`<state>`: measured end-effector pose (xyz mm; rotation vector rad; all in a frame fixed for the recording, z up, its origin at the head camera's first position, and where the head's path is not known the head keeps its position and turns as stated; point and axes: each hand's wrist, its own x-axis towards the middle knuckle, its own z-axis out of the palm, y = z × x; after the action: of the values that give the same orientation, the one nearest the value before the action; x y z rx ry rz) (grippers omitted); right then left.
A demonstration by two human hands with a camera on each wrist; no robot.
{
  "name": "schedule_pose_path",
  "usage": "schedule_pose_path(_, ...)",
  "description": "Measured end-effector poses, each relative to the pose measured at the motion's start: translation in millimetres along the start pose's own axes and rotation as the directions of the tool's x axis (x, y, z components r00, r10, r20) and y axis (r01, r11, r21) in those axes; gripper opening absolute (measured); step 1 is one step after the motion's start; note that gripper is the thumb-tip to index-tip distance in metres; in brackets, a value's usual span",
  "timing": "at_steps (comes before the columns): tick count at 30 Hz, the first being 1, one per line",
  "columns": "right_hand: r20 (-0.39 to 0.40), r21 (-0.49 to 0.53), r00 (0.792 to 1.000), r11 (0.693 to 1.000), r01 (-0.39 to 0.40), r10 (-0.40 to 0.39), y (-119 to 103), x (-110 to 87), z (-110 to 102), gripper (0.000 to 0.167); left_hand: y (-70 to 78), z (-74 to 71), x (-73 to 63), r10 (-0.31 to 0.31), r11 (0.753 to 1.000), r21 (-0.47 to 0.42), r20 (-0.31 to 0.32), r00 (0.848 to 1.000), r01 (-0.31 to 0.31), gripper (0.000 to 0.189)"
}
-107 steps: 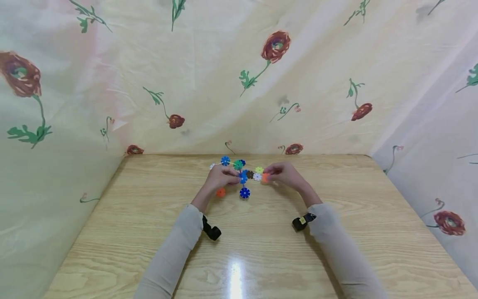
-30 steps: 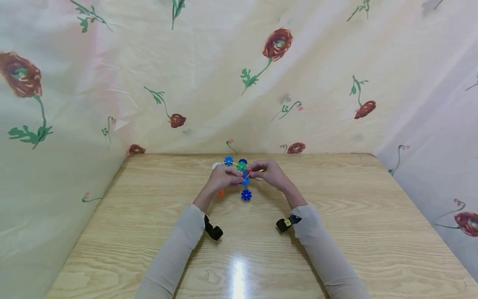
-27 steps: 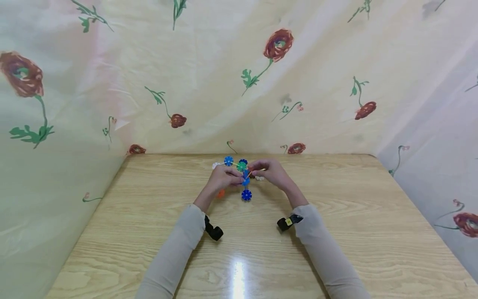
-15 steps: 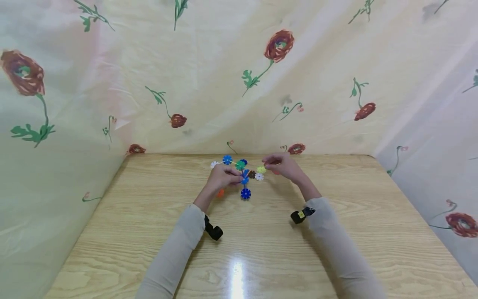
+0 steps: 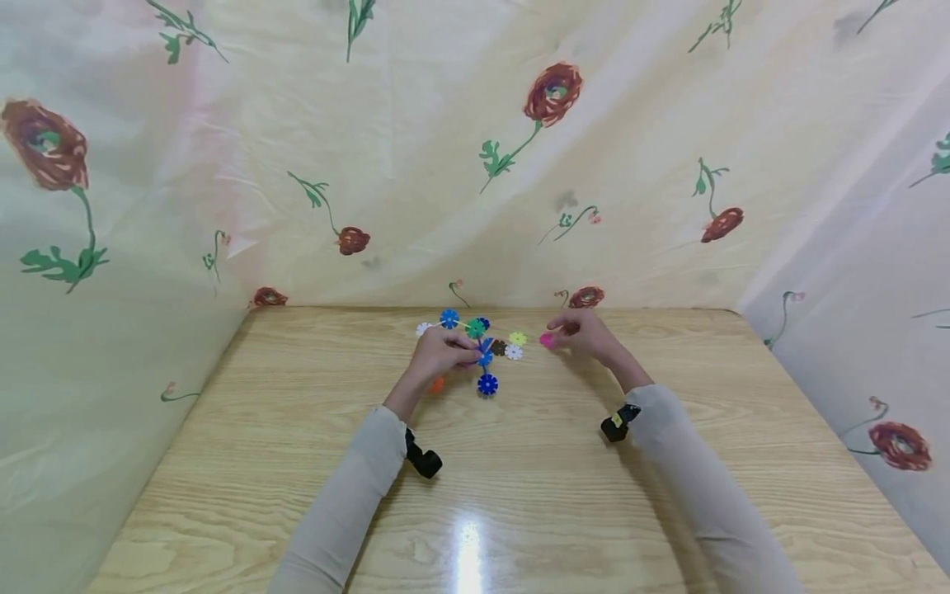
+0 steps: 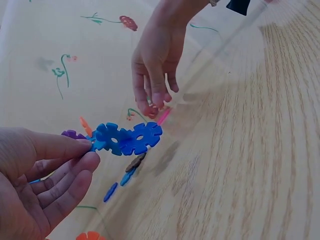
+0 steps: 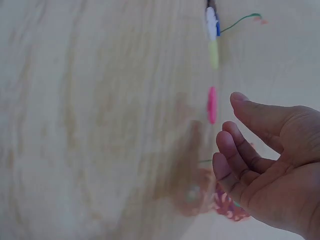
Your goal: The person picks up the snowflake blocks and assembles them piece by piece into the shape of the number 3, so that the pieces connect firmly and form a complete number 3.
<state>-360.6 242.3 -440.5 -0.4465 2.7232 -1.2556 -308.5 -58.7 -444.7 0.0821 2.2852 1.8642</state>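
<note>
My left hand [image 5: 439,353] pinches a chain of interlocked plastic snowflake discs between thumb and fingers. Bright and dark blue discs [image 6: 129,139], a purple disc [image 6: 73,134] and an orange disc [image 6: 85,126] show at the fingertips in the left wrist view. The green disc [image 5: 476,328] and another blue disc [image 5: 449,318] appear beyond that hand; whether they join the chain, I cannot tell. My right hand [image 7: 275,160] is relaxed with spread fingers and holds nothing. A pink disc [image 7: 212,105] on the table lies just short of its fingertips.
Several loose discs lie between the hands: brown [image 5: 499,347], white [image 5: 514,352] and yellow [image 5: 518,338]. Another orange disc [image 5: 437,384] is beside the left wrist. A flowered cloth [image 5: 416,165] hangs behind the wooden table [image 5: 519,495].
My right hand first brought the orange disc to the left-held chain, then let go and moved right to the pink disc. The orange disc stays at the chain. The left hand has barely moved.
</note>
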Motion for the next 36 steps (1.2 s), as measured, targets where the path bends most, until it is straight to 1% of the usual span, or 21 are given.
schedule_pose_path(4, -0.005, -0.026, 1.0, 1.0, 0.006, -0.006, 6.9, 2.5, 1.5, 0.036, -0.3, 0.1, 0.0, -0.003, 1.0, 0.004, 0.0, 1.0, 0.003, 0.012)
schedule_pose_path(10, 0.006, -0.063, 1.0, 0.998, -0.026, 0.027, 9.5, 4.8, 2.4, 0.038, -0.4, 0.5, -0.2, 0.01, 1.0, 0.018, 0.002, 1.0, -0.01, 0.011)
schedule_pose_path(16, 0.014, -0.064, 0.999, 0.997, -0.038, 0.039, 10.2, 5.5, 2.6, 0.035, -0.2, 0.5, 0.3, 0.013, 1.0, 0.007, 0.004, 1.0, -0.013, 0.011)
schedule_pose_path(26, 0.03, -0.083, 0.998, 0.995, -0.053, 0.056, 13.1, 4.8, 2.1, 0.035, 0.0, 0.2, 0.0, -0.005, 1.0, 0.008, 0.014, 1.0, 0.005, 0.012)
schedule_pose_path(31, 0.027, -0.094, 0.998, 0.994, -0.049, 0.052, 13.3, 3.9, 2.5, 0.032, -0.9, 0.8, 0.2, -0.006, 1.0, 0.011, 0.015, 1.0, 0.006, 0.012)
schedule_pose_path(36, 0.021, -0.077, 0.997, 0.995, -0.066, 0.068, 11.9, 1.9, 3.6, 0.029, -1.6, 0.4, 0.2, -0.008, 1.0, -0.008, 0.028, 1.0, 0.008, 0.012)
